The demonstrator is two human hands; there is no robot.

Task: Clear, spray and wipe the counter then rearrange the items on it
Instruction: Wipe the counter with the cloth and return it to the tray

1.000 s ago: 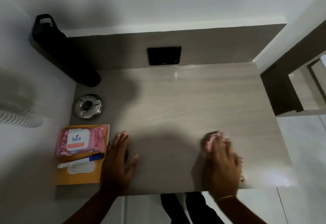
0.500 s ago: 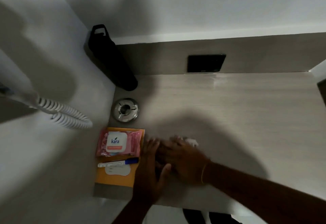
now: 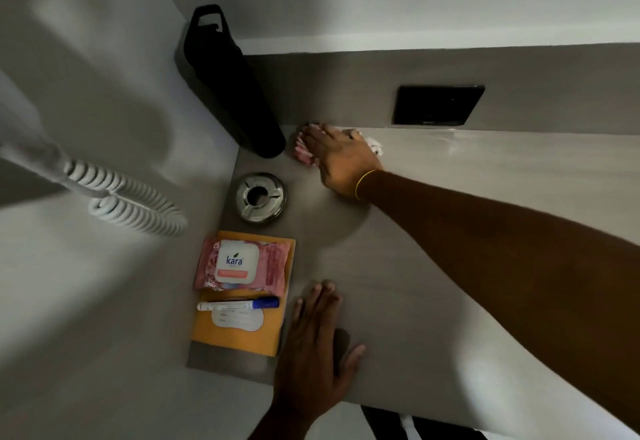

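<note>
My right hand [image 3: 341, 157] presses a pink and white cloth [image 3: 303, 152] flat on the grey counter [image 3: 467, 197] at its far left, right beside a tall black bottle [image 3: 230, 93] in the corner. My left hand [image 3: 317, 342] lies flat with fingers spread on the counter's near edge, holding nothing. To its left an orange envelope [image 3: 239, 337] carries a pink wipes pack [image 3: 240, 263] and a white pen with a blue cap [image 3: 239, 304]. A round metal ashtray [image 3: 259, 197] sits between the envelope and the bottle.
A black socket plate [image 3: 436, 104] is set in the grey backsplash. A white coiled cord [image 3: 128, 200] hangs on the left wall. The counter's front edge runs just below my left hand, with dark legs and floor beneath.
My right hand has swept the cloth from the counter's near right, across past my left hand, to the far left corner by the bottle. My left hand stayed put. The view turned left.
</note>
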